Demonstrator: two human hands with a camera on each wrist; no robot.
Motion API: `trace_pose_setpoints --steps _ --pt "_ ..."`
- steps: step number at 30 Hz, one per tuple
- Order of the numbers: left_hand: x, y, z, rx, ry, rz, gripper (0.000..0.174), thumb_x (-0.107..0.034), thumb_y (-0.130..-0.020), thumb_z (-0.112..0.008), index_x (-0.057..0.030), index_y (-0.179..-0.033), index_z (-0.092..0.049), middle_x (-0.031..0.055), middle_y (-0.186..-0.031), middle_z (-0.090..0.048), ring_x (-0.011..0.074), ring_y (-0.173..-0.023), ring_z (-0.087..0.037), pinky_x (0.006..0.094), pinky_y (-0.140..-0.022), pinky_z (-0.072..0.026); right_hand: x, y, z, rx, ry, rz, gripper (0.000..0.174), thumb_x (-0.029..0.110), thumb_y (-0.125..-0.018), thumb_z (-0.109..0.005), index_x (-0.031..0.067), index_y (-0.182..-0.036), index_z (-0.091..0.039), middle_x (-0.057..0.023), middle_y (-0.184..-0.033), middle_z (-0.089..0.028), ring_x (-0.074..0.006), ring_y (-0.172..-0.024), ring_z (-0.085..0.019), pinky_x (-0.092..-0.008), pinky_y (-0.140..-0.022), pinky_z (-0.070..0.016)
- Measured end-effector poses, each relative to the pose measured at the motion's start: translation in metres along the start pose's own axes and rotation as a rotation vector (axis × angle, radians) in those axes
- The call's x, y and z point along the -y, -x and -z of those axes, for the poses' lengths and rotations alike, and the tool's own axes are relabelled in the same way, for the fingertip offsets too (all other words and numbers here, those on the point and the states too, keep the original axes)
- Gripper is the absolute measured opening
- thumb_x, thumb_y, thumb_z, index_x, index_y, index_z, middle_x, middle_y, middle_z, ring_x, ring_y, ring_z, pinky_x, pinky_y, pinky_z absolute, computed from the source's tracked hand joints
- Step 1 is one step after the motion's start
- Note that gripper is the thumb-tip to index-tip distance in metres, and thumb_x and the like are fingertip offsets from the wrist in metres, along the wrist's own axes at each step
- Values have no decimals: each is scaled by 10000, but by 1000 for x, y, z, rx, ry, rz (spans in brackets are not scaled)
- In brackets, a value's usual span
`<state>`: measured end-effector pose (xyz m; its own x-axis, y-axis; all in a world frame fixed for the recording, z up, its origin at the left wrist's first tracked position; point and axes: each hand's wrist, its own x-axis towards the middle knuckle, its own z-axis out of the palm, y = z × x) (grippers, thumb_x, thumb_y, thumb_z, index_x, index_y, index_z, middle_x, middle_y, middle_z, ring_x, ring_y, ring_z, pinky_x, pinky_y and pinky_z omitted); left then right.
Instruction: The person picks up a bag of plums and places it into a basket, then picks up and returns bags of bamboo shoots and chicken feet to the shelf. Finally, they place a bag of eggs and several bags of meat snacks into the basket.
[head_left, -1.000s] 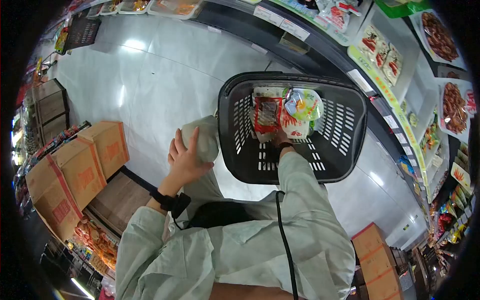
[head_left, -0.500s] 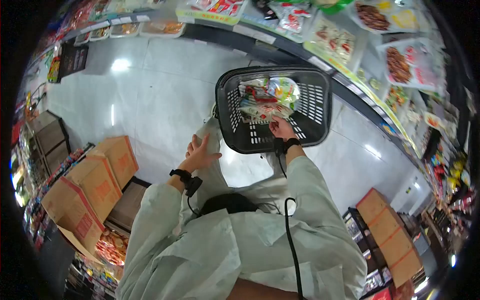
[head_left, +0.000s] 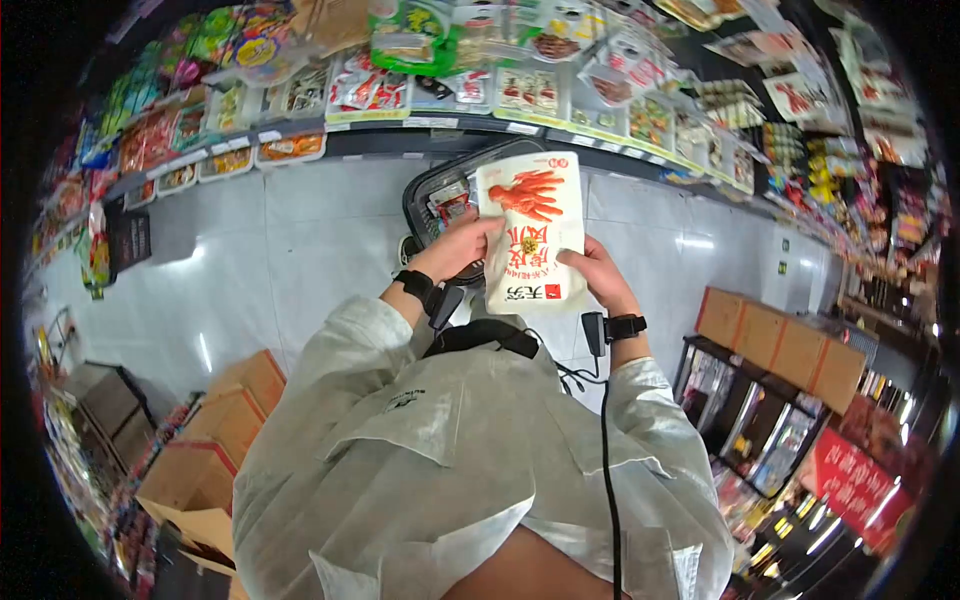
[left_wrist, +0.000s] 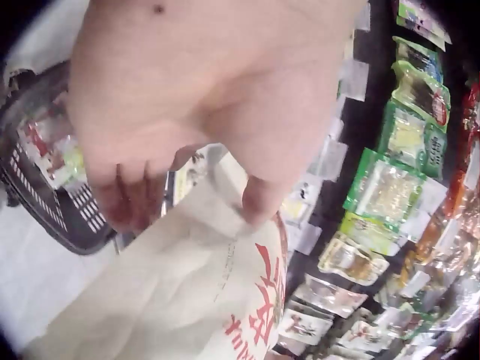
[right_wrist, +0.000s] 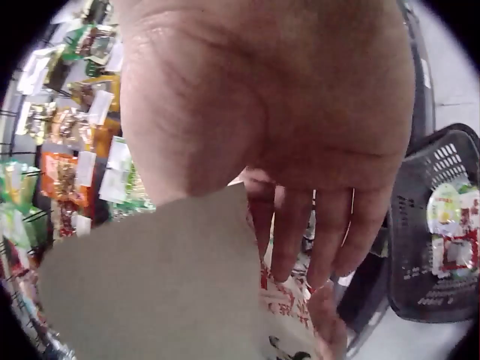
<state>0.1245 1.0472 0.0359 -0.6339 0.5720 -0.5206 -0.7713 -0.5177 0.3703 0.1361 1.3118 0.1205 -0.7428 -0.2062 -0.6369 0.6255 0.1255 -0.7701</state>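
Both hands hold a white snack pouch (head_left: 530, 225) with a picture of red chicken feet and red lettering, raised in front of my body. My left hand (head_left: 457, 252) grips its left edge; in the left wrist view the thumb (left_wrist: 259, 201) lies over the pouch. On the opposite edge my right hand (head_left: 600, 277) has its thumb on the printed face, with its fingers behind. Beyond and below the pouch stands a black shopping basket (right_wrist: 401, 266), partly hidden by it in the head view. Several colourful packs (right_wrist: 455, 251) lie in the basket.
A long shelf (head_left: 440, 123) of packaged snacks runs across the far side, with hanging packs at the right. Cardboard boxes (head_left: 780, 335) stand at the right, and more boxes (head_left: 200, 470) at the lower left. A dark cord hangs down my front.
The right hand has come up out of the basket with the white pouch. My left hand has left my knee and taken the pouch's other edge. The head view has tilted up toward the shelf.
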Motion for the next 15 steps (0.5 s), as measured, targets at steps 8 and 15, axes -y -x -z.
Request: trace_pose_setpoints --steps 8,15 --pt "5 28 -104 110 -95 -244 399 -68 -992 -564 -34 -1374 -456 97 -1314 -600 212 -1167 -614 382 -989 -510 9 120 19 -147 -244 209 442 175 -949 -629 -20 -1335 -535 -114 -1200 -668 -183 -1080 -652 -329 -948 -515" --pt "60 49 -164 195 -45 -360 418 -21 -988 -549 -38 -1390 -436 100 -1349 -569 223 -1225 -573 403 -1044 -471 -64 184 47 -134 -776 445 575 343 -979 -612 10 -1420 -454 -107 -1389 -562 -238 -1282 -535 -402 -1092 -410"
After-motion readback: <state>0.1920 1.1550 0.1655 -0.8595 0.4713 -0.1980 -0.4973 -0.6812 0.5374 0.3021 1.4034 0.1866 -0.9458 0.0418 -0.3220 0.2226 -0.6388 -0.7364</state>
